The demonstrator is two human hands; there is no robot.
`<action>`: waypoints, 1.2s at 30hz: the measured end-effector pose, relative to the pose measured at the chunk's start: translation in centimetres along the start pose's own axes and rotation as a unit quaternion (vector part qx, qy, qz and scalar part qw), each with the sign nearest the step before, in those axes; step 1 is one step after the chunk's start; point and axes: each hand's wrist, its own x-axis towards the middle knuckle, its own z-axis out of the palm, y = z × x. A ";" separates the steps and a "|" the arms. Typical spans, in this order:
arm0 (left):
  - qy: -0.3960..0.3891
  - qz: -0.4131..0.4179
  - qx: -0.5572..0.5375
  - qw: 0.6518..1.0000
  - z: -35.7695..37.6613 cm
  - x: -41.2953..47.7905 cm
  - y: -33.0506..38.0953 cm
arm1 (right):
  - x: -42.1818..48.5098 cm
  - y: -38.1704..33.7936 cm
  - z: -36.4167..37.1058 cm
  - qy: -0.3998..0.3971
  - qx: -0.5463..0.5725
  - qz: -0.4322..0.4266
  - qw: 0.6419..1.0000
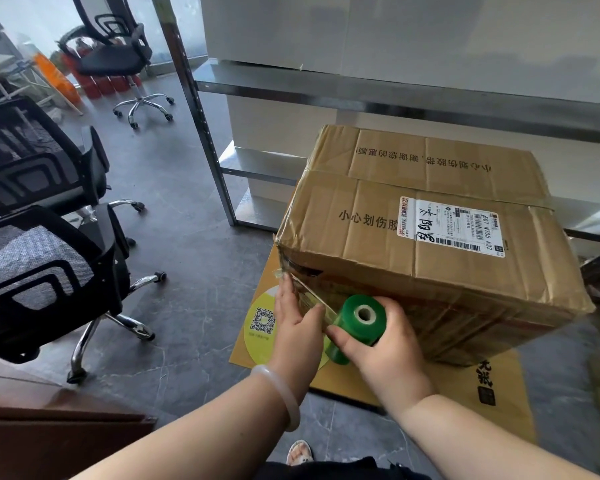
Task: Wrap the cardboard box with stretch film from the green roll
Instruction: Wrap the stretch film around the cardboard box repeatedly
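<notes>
Starting the wrap at the near left corner of the cardboard box [420, 233], which is sitting right of the frame's centre on a flattened yellow carton [458, 386] on the dark floor [194, 278], the person is fixing the free end of the stretch film [314, 295]. The left hand [297, 318], low in the middle of the frame, is lying flat with its fingers stretched out, and it is pressing the film end against the box's front face just beside the corner. The right hand [383, 348] is closing around the green roll [355, 327], with its hollow core turned up toward the camera, and the roll is being held just in front of the box's lower front face. A short strip of film is running tight between the two hands.

To do this step well, I think the left hand should be pressing firmly until the film is clinging to the cardboard. The right hand should be pulling the roll to the right along the front face, staying close to the box and keeping the strip tight and flat. If the strip is going slack, the end will probably peel off. Black office chairs [49, 265] are standing well apart at the left of the frame, so they are not hindering the work.
</notes>
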 end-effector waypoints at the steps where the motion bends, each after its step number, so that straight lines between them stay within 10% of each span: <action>1: 0.007 -0.004 -0.014 1.000 -0.2 -0.1 -0.1 | 0.0 0.0 0.0 -0.001 -0.001 -0.001 1.000; 20: -0.168 -0.049 0.028 0.984 1.9 -5.0 -1.6 | -0.3 0.9 -3.6 -0.105 -0.039 -0.042 0.993; 31: -0.135 -0.088 0.007 0.987 4.5 -5.4 0.4 | 1.7 0.7 -7.4 -0.228 -0.024 -0.085 0.970; 36: -0.070 -0.105 -0.188 0.974 5.3 -7.1 -0.5 | 1.6 0.5 -8.4 -0.206 -0.058 -0.093 0.972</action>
